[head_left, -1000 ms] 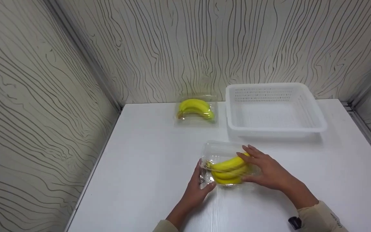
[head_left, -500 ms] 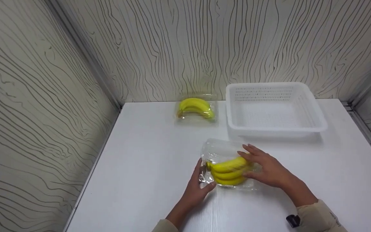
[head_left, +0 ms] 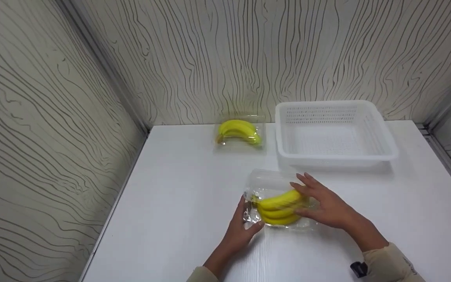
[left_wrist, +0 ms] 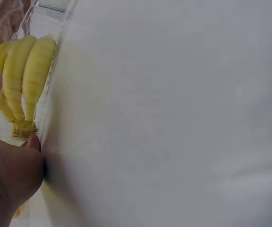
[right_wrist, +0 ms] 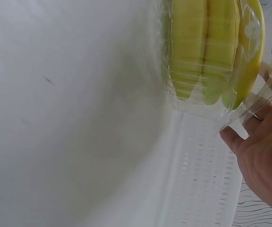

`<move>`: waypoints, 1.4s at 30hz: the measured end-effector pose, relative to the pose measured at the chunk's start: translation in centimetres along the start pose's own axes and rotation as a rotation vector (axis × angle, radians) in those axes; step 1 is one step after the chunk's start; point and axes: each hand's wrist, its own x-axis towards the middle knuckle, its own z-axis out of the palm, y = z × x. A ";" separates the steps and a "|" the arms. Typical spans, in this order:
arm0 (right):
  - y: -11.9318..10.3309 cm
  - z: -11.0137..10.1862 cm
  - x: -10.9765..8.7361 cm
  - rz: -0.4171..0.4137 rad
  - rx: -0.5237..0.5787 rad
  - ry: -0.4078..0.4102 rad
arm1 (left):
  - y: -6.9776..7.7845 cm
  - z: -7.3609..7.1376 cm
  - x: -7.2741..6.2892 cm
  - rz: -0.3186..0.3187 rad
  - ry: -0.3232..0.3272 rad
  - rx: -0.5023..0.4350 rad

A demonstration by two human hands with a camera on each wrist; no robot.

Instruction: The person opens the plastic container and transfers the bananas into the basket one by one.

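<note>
A clear plastic clamshell box (head_left: 262,179) holds a bunch of yellow bananas (head_left: 282,213) near the middle of the table. My left hand (head_left: 236,232) grips the box at its left end, by the banana stems, with the thumb at the front corner. On the other end, my right hand (head_left: 325,203) holds the clear plastic between thumb and fingers, the fingers spread toward the back. In the right wrist view, some fingers of the right hand (right_wrist: 266,146) show through the plastic, near the banana tips (right_wrist: 211,87). The left wrist view shows the stems (left_wrist: 23,127) beside the left thumb.
At the back of the white table (head_left: 163,196), a second clear box with bananas (head_left: 238,132) sits against the patterned wall (head_left: 217,58). To its right stands a white perforated plastic basket (head_left: 337,158) with nothing in it.
My right thumb and fingertips have shifted slightly toward the back along the box's right end. The left hand keeps its hold; the second box and basket have not moved.
</note>
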 end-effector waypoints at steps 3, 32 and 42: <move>-0.1 -0.2 -0.1 0.007 -0.013 0.007 | -0.1 0.1 0.1 0.028 -0.004 -0.010; -1.9 -5.3 3.4 -0.067 -0.167 0.619 | -0.1 0.0 -0.3 -0.011 0.012 -0.018; -1.8 -5.4 3.3 0.148 -0.050 0.419 | 0.0 0.1 -0.4 0.006 0.017 -0.007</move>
